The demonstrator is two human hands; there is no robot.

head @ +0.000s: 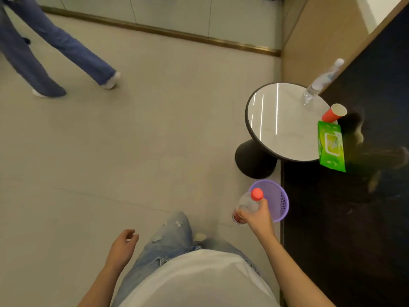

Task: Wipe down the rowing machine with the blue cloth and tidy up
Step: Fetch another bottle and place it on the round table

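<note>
Head view, looking down the person's own front: the right hand [257, 218] has its fingers and thumb curled round the body of a clear bottle [246, 206] with a red cap [257, 194], held upright-ish and tipped a little away, just at the left rim of a purple basket [280, 201] that sits on the floor [155, 134] beside a dark wall panel. Whether the bottle is above the basket's mouth or only in front of it cannot be told from this angle. The left hand [122, 244] hangs at the side, fingers loosely curled and holding nothing. Neither the blue cloth nor the rowing machine is in view, so this looks like the tidying part of the job, not the wiping: most likely the bottle is on its way into the basket. The next move would call for bringing the bottle squarely over the opening and letting the fingers loosen, low enough that it does not bounce out or tip the light basket. Beyond it stands a round table [251, 129] carrying a water bottle [318, 83], a red cup [333, 113] and a green packet [331, 147] that overhangs its edge. Another person's legs [66, 47] cross the far floor, well apart.
</note>
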